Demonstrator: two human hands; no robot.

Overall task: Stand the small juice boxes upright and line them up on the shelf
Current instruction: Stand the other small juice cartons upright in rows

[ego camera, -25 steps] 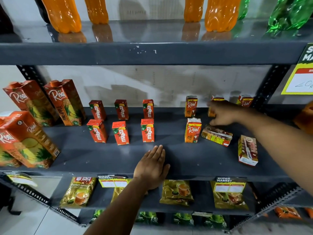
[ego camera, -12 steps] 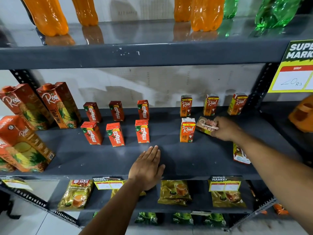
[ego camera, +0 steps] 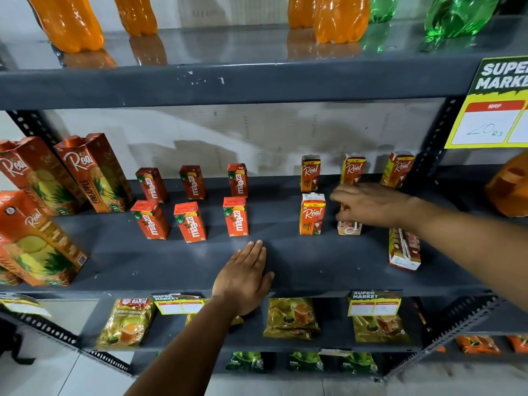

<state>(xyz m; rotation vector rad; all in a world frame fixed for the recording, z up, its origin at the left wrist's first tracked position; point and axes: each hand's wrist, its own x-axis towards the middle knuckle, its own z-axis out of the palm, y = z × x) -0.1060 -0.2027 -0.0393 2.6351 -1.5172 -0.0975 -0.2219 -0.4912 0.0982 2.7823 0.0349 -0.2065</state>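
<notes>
Grey metal shelf [ego camera: 300, 270] bears the flat, open-fingered left hand [ego camera: 245, 278]. Right hand [ego camera: 371, 205] grips a small orange-and-pink juice box [ego camera: 349, 227], upright beside the standing orange Real carton [ego camera: 312, 214].

The right hand [ego camera: 371, 205] hides most of one juice box [ego camera: 349, 227].

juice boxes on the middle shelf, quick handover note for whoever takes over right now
Left hand: flat on the shelf front edge, holding nothing.
Right hand: gripping a small Real box, standing it beside the front Real box.
Done: six Maaza boxes upright in two rows; three Real boxes upright at the back.
Left: release that box, then stand the one lying flat at the right.
</notes>
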